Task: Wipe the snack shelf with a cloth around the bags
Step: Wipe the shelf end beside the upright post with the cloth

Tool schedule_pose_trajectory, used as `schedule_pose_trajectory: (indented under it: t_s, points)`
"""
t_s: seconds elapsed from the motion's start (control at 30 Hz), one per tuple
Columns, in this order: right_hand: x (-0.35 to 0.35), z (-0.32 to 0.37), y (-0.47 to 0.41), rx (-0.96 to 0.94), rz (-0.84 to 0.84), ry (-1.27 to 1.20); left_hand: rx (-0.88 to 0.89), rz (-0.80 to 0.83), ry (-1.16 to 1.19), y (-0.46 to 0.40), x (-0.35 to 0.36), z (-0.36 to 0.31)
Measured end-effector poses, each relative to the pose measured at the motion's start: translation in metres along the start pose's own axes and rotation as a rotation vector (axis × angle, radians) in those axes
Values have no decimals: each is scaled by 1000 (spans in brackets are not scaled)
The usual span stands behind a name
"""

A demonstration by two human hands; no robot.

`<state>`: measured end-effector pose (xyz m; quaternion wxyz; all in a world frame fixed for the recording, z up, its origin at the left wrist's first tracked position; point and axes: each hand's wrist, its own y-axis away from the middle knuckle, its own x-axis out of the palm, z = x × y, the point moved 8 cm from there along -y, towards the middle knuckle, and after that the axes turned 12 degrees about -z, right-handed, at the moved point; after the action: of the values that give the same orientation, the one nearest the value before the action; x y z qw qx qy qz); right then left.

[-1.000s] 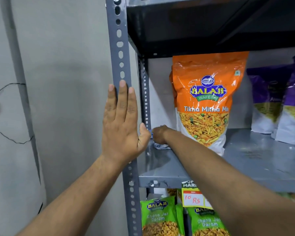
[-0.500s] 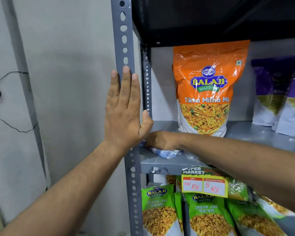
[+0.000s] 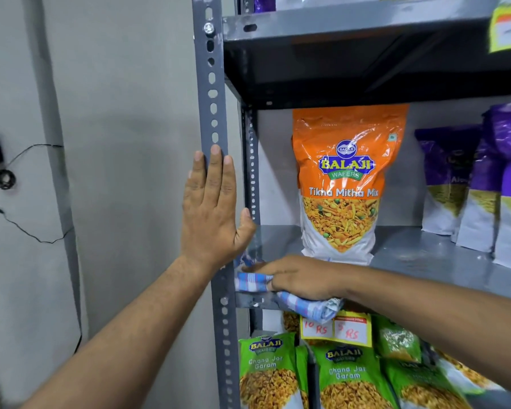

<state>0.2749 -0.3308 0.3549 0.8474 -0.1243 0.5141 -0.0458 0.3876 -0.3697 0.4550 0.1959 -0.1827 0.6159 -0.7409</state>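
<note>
A blue-and-white checked cloth lies on the front left corner of the grey metal shelf, hanging a little over its front lip. My right hand presses down on it with the fingers closed over the cloth. My left hand lies flat and open against the grey slotted upright post at the shelf's left end. An orange snack bag stands upright just behind my right hand. Purple bags stand at the shelf's right.
A dark shelf sits close overhead. Below, green snack bags and handwritten price tags hang under the shelf lip. A grey wall with loose black wires is to the left.
My right hand has dragged the cloth from the back left corner forward to the front edge, where it now hangs over the lip. My left hand has stayed on the post.
</note>
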Motion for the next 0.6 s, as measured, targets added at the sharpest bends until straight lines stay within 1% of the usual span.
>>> schedule_pose_trajectory:
  t_s: [0.13, 0.27, 0.33, 0.43, 0.47, 0.5, 0.53, 0.6]
  points:
    - [-7, 0, 12, 22, -71, -109, 0, -6, -11, -1, -2, 0]
    - [-16, -5, 16, 47, -152, -167, 5, -13, -14, 0, -1, 0]
    - [-30, -11, 13, 89, -287, -287, 3, -23, -8, 0, -1, 0]
    - [-50, -20, 7, 142, -578, -524, 4, -30, 8, 0, 0, 1]
    - [-53, -19, 5, 141, -664, -515, 8, -29, 15, 0, 0, 0]
    - [-56, -18, 1, 126, -733, -437, 14, -30, 21, 0, 0, 0]
    - [-56, -17, -7, 102, -766, -315, 18, -34, 24, 0, -1, -1]
    - [-55, -9, -29, 35, -743, -26, 21, -42, 25, 0, -2, -2]
